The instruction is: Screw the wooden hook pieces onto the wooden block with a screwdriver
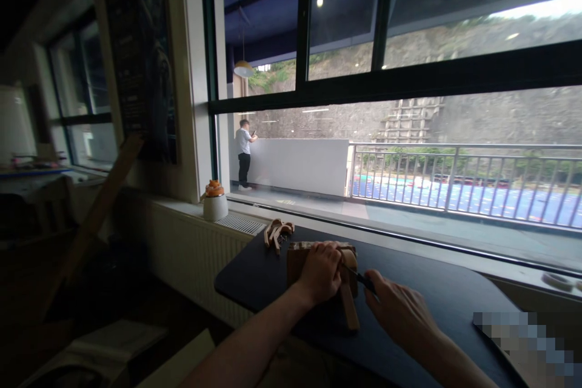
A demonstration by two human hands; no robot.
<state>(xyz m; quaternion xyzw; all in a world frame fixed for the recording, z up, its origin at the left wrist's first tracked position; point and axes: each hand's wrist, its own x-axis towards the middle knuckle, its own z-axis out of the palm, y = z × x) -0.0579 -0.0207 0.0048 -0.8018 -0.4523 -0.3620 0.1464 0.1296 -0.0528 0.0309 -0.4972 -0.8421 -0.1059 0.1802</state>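
My left hand (322, 271) is closed over a wooden piece (349, 309), pressing it against a brown wooden block (296, 264) on the dark table. The piece has a rounded upper end and a straight strip slanting down towards me. In my right hand (400, 303) is a slim black-handled tool (364, 280), its thin shaft reaching the wood beside my left fingers. Whether it is a screwdriver or a blade is too small to tell. Several curved wooden pieces (277, 233) lie in a small pile beyond the block, to the left.
The dark table (245, 276) stands against a window sill and a white radiator (200, 264). A white pot with an orange top (215, 201) sits on the sill. A roll of tape (557, 280) lies at the right. Outside the window stands a person (244, 154).
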